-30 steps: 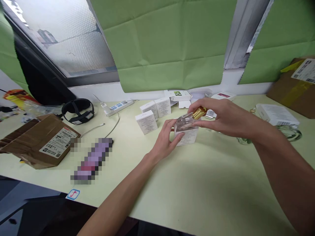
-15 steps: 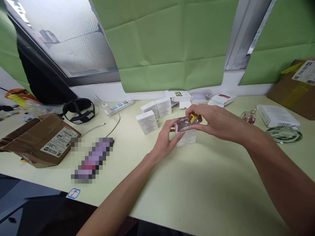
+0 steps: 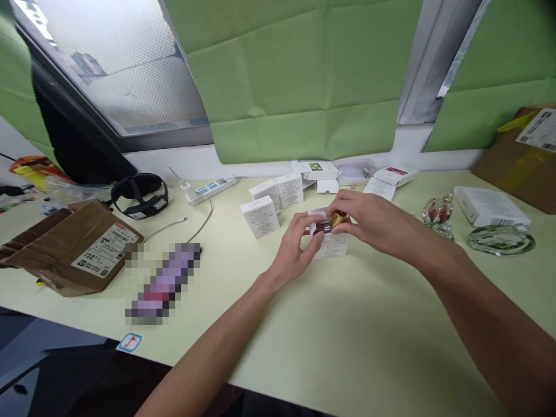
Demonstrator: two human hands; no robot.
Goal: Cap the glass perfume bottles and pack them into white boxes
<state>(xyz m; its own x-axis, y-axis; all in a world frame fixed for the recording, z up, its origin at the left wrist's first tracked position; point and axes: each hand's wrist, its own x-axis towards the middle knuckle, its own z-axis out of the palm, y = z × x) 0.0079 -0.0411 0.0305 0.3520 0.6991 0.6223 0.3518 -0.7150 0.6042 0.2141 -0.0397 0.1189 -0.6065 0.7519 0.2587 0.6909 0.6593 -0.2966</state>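
Note:
A white carton (image 3: 331, 248) with printed sides stands on the table, its top open towards me. Inside its mouth sits a dark, see-through perfume bottle (image 3: 322, 226), mostly hidden by the carton walls and my fingers. My left hand (image 3: 299, 242) is closed round the carton's left side, thumb at the front. From the right, my right hand (image 3: 358, 215) grips the bottle's gold cap (image 3: 337, 218) between thumb and fingers, close above the carton's rim.
Several closed white cartons (image 3: 260, 216) stand to the left. Opened packaging (image 3: 319, 170) lies along the wall. At right are a glass ornament (image 3: 438, 213), a glass dish (image 3: 501, 240) and a white box (image 3: 490, 207). A cardboard box (image 3: 106, 249), headset (image 3: 139, 197) and phone (image 3: 167, 281) occupy the left.
The perfume bottle has sunk lower into the carton, and my right hand has moved down with it. My left hand stays round the carton.

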